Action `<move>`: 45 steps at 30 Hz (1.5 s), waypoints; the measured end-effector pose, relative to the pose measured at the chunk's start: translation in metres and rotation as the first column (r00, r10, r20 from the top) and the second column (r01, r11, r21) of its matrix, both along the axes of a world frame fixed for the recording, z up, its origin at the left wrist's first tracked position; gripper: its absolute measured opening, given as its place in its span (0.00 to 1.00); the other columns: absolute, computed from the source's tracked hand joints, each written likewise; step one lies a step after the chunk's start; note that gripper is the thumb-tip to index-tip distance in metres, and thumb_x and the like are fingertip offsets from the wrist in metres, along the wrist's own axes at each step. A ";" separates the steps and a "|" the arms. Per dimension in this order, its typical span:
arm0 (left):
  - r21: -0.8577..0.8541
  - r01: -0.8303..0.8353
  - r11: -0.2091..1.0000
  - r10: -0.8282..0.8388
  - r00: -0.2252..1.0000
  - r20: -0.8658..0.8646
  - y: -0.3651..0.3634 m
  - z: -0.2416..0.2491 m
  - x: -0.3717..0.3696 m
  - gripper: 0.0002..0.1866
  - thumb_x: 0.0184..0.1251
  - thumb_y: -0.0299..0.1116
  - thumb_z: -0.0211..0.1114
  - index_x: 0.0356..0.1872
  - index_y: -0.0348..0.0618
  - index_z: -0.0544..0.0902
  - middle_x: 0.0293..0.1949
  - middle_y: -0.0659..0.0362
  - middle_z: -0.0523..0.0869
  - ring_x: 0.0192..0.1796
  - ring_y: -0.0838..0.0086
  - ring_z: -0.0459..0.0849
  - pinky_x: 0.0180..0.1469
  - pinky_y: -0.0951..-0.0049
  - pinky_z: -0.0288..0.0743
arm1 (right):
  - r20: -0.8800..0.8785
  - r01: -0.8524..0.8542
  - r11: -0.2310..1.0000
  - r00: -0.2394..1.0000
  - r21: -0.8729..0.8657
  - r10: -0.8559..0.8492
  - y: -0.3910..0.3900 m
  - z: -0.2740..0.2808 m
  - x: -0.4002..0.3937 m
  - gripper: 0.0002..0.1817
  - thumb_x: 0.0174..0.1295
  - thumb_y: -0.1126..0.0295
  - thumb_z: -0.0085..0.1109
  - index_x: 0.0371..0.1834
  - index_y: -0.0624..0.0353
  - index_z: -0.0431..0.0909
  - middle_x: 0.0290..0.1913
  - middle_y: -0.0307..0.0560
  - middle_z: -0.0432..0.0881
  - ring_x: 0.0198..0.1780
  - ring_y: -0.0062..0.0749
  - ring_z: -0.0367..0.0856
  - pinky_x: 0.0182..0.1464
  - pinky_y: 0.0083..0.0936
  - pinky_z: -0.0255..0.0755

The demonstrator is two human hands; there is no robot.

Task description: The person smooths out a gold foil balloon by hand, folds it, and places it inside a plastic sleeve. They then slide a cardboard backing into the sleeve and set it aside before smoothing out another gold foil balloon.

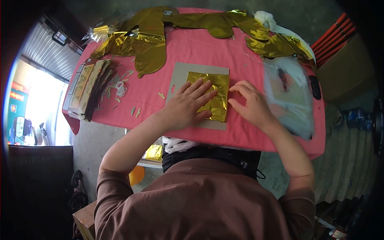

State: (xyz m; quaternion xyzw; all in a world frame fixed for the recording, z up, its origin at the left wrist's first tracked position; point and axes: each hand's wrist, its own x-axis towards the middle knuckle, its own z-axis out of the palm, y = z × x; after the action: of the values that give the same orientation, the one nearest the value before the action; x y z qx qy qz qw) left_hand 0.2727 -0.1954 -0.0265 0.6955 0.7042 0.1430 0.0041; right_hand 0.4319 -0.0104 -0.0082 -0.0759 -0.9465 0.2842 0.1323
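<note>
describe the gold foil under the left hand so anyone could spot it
On the pink tablecloth lies a gray card. The folded gold foil is the flat rectangle on it, under the left hand, unlike the loose sheets along the far edge.

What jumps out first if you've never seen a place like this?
Probably the shiny gold foil balloons, lying flat along the far side of the bright pink tablecloth. Next, the folded gold foil on a grey card near the middle, with the left hand spread over it and the right hand just beside the card.
</note>
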 end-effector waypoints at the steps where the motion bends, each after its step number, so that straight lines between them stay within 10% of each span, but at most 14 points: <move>1: 0.004 0.002 1.000 -0.002 1.000 -0.002 0.001 0.001 0.000 0.33 0.65 0.50 0.55 0.69 0.50 0.61 0.69 0.51 0.62 0.73 0.58 0.55 0.71 0.56 0.46 | -0.119 -0.055 0.997 0.991 0.047 0.060 0.000 -0.004 0.000 0.21 0.51 0.68 0.65 0.46 0.67 0.74 0.52 0.52 0.74 0.54 0.40 0.75 0.54 0.30 0.69; 5: -0.025 -0.021 0.999 0.023 0.999 0.049 -0.001 0.002 0.002 0.33 0.63 0.46 0.58 0.69 0.50 0.62 0.70 0.51 0.60 0.73 0.58 0.53 0.71 0.54 0.46 | -0.020 -0.079 0.996 0.997 0.029 0.079 -0.007 -0.009 0.007 0.34 0.52 0.60 0.65 0.61 0.68 0.68 0.66 0.58 0.65 0.67 0.48 0.64 0.67 0.37 0.57; 21: -0.057 -0.051 0.997 0.054 0.997 0.049 0.000 0.005 0.004 0.33 0.61 0.45 0.60 0.68 0.51 0.63 0.70 0.53 0.60 0.73 0.57 0.53 0.71 0.47 0.44 | 0.143 -0.177 0.954 0.979 0.240 0.146 0.001 -0.007 0.005 0.45 0.50 0.45 0.64 0.63 0.68 0.65 0.69 0.55 0.62 0.72 0.43 0.55 0.72 0.43 0.45; 27: -0.070 -0.067 0.995 0.068 0.998 0.014 0.000 0.004 0.007 0.34 0.63 0.46 0.58 0.69 0.52 0.61 0.71 0.53 0.58 0.74 0.57 0.51 0.71 0.46 0.42 | 0.155 -0.189 0.982 0.971 0.013 0.184 0.014 0.004 0.004 0.39 0.51 0.60 0.68 0.65 0.65 0.65 0.68 0.55 0.64 0.71 0.39 0.58 0.72 0.36 0.48; 33: -0.067 -0.061 0.996 0.064 0.997 0.039 0.010 0.002 0.010 0.33 0.63 0.47 0.57 0.69 0.53 0.60 0.71 0.53 0.58 0.74 0.58 0.51 0.71 0.45 0.42 | 0.020 0.133 0.887 0.990 -0.442 -0.138 0.028 -0.008 -0.004 0.22 0.58 0.74 0.60 0.57 0.64 0.73 0.59 0.54 0.75 0.61 0.38 0.72 0.62 0.29 0.65; 36: -0.065 -0.080 0.995 0.084 0.995 0.053 0.028 -0.001 0.018 0.34 0.63 0.48 0.57 0.69 0.54 0.61 0.71 0.54 0.58 0.74 0.58 0.51 0.71 0.45 0.41 | -0.154 0.151 0.891 0.960 -0.428 -0.236 0.033 -0.013 -0.004 0.17 0.60 0.76 0.56 0.54 0.66 0.74 0.55 0.56 0.76 0.59 0.41 0.74 0.60 0.29 0.67; 38: -0.050 -0.075 0.996 0.078 0.996 0.052 0.040 -0.006 0.022 0.33 0.63 0.49 0.56 0.69 0.55 0.61 0.71 0.54 0.58 0.74 0.58 0.50 0.71 0.45 0.40 | -0.220 0.142 0.987 0.963 -0.071 -0.154 0.031 -0.010 -0.001 0.19 0.64 0.72 0.53 0.58 0.67 0.71 0.59 0.60 0.73 0.62 0.46 0.70 0.63 0.31 0.64; 45: -0.034 -0.086 0.996 0.088 0.995 0.048 0.063 -0.012 0.030 0.29 0.67 0.52 0.50 0.66 0.54 0.66 0.71 0.54 0.57 0.74 0.58 0.50 0.71 0.45 0.39 | -0.047 0.080 0.964 0.996 0.255 -0.071 0.022 -0.024 -0.008 0.29 0.68 0.61 0.46 0.65 0.72 0.60 0.69 0.63 0.57 0.73 0.48 0.53 0.70 0.36 0.51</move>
State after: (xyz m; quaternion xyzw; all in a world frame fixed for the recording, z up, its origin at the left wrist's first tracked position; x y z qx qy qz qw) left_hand 0.3027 -0.1329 -0.0384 0.6603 0.7356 0.1492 0.0263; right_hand 0.4239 0.0114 -0.0319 -0.0888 -0.9691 0.1555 0.1696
